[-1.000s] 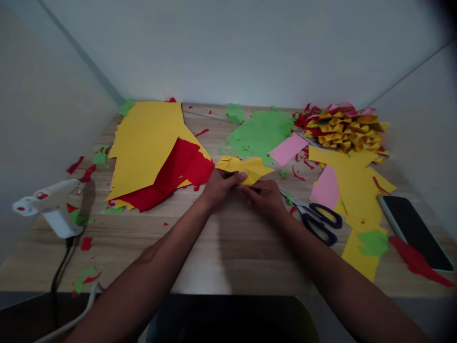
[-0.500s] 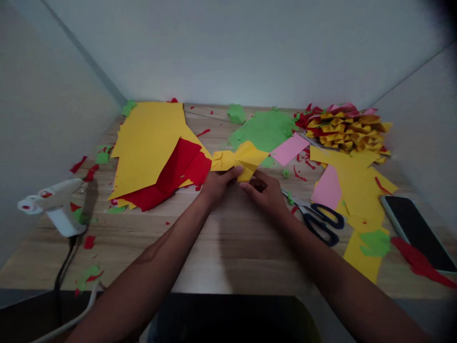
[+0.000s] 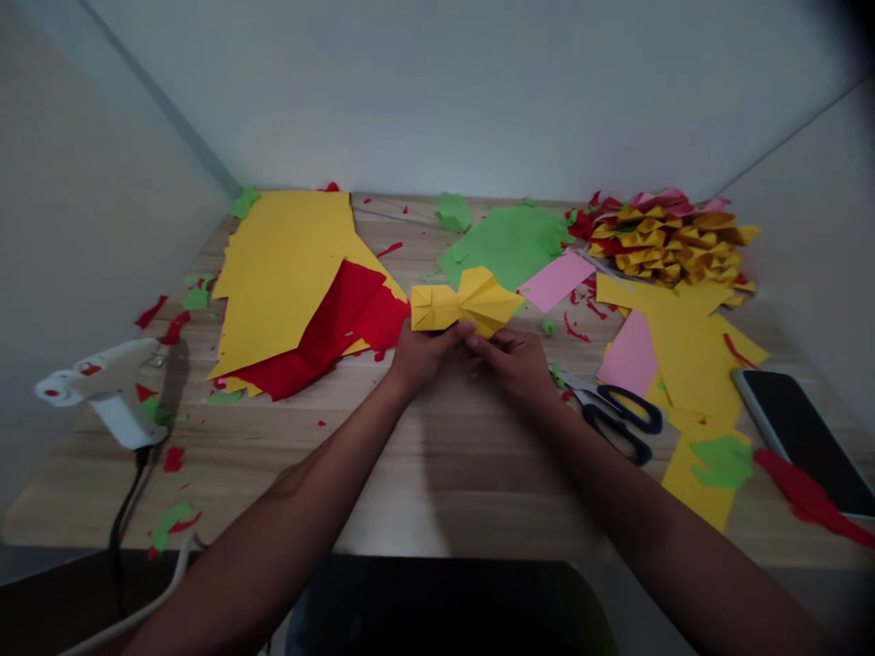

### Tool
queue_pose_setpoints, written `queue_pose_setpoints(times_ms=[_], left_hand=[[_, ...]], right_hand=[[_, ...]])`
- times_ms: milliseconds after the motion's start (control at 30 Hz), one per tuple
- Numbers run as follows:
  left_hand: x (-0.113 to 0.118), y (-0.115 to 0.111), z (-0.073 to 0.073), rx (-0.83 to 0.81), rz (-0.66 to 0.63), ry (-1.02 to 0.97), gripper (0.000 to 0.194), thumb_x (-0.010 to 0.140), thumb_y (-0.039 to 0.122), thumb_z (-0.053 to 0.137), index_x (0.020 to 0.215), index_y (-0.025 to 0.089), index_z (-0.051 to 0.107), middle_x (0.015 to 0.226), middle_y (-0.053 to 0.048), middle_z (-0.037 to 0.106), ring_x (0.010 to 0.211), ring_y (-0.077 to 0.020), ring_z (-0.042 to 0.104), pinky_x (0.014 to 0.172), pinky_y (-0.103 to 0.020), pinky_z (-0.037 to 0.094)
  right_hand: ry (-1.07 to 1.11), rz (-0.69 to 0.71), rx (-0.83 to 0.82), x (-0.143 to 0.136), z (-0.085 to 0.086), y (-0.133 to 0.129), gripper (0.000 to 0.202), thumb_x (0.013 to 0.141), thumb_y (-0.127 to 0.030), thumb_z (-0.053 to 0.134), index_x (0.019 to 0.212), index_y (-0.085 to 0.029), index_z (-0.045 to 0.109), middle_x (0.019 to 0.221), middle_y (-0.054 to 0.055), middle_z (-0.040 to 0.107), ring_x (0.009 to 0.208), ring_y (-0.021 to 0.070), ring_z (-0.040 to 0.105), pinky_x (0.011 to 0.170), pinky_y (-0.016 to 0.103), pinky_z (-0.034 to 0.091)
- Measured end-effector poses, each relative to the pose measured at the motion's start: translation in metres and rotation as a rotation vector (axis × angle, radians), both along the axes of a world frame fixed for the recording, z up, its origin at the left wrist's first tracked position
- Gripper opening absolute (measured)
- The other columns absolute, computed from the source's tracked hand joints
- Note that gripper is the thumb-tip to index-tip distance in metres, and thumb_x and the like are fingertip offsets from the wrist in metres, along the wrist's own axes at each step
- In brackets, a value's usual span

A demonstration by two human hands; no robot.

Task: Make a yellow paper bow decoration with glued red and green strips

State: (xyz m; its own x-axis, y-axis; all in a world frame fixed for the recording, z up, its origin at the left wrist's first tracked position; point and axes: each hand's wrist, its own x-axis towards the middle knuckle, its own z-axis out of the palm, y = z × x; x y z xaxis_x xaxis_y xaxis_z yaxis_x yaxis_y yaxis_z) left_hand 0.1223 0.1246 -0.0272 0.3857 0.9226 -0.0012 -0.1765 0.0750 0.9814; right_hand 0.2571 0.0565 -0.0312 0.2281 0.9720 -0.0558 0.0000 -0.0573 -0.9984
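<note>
A folded yellow paper piece point(image 3: 468, 301) is held above the middle of the table, with creased square folds at its left and pointed flaps fanning out at its right. My left hand point(image 3: 425, 353) pinches its lower edge, thumb on the near face. From the right, my right hand point(image 3: 514, 357) grips the same edge, its thumb close to the left one. The fingertips behind the paper are hidden. Scissors point(image 3: 605, 415) with dark handles lie just right of my right wrist, apart from it.
A white glue gun point(image 3: 113, 401) stands at left, its cord running off the front edge. Yellow sheets point(image 3: 293, 264) and red paper point(image 3: 342, 333) lie behind my left hand. Green paper point(image 3: 509, 241), a pile of folded paper pieces point(image 3: 674, 246) and a phone point(image 3: 807, 437) are farther right.
My right hand has shifted its hold along the lower edge, thumb now nearer my left thumb. The paper is turned slightly, with its right flaps spread more openly.
</note>
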Motion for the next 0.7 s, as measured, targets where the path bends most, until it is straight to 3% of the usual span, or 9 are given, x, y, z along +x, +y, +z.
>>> queue_pose_setpoints(times_ms=[200, 467, 600, 700], left_hand=[[0.001, 0.001, 0.003, -0.007, -0.036, -0.047, 0.03, 0.065, 0.038, 0.083, 0.069, 0.017, 0.062, 0.069, 0.001, 0.063, 0.067, -0.013, 0.057, 0.067, -0.026, 0.047], [0.0, 0.005, -0.005, -0.092, -0.03, -0.088, 0.033, 0.061, 0.038, 0.087, 0.064, 0.016, 0.062, 0.063, 0.002, 0.058, 0.06, -0.01, 0.052, 0.059, -0.023, 0.041], [0.0, 0.014, -0.004, -0.209, 0.116, -0.208, 0.039, 0.058, 0.043, 0.088, 0.073, 0.015, 0.065, 0.069, 0.002, 0.061, 0.057, -0.0078, 0.048, 0.053, -0.02, 0.038], [-0.001, 0.016, -0.004, -0.187, 0.175, -0.184, 0.04, 0.057, 0.044, 0.089, 0.078, 0.017, 0.066, 0.074, 0.001, 0.065, 0.059, -0.0085, 0.051, 0.054, -0.02, 0.04]], right_hand=[[-0.566, -0.004, 0.202, 0.008, -0.005, -0.002, 0.027, 0.086, -0.041, 0.068, 0.073, -0.021, 0.078, 0.062, 0.001, 0.072, 0.055, 0.0142, 0.062, 0.053, 0.025, 0.04], [-0.961, 0.094, 0.21, 0.008, -0.001, -0.002, 0.02, 0.09, -0.028, 0.064, 0.083, -0.021, 0.081, 0.076, 0.006, 0.078, 0.063, 0.0185, 0.068, 0.059, 0.027, 0.042], [-0.788, 0.103, 0.117, 0.008, -0.001, -0.002, 0.02, 0.09, -0.027, 0.061, 0.087, -0.021, 0.08, 0.083, 0.006, 0.08, 0.07, 0.0202, 0.071, 0.065, 0.029, 0.048], [-0.313, 0.05, 0.0, 0.009, -0.003, 0.001, 0.026, 0.086, -0.037, 0.064, 0.101, -0.02, 0.076, 0.075, 0.004, 0.078, 0.053, 0.0154, 0.063, 0.053, 0.027, 0.048]])
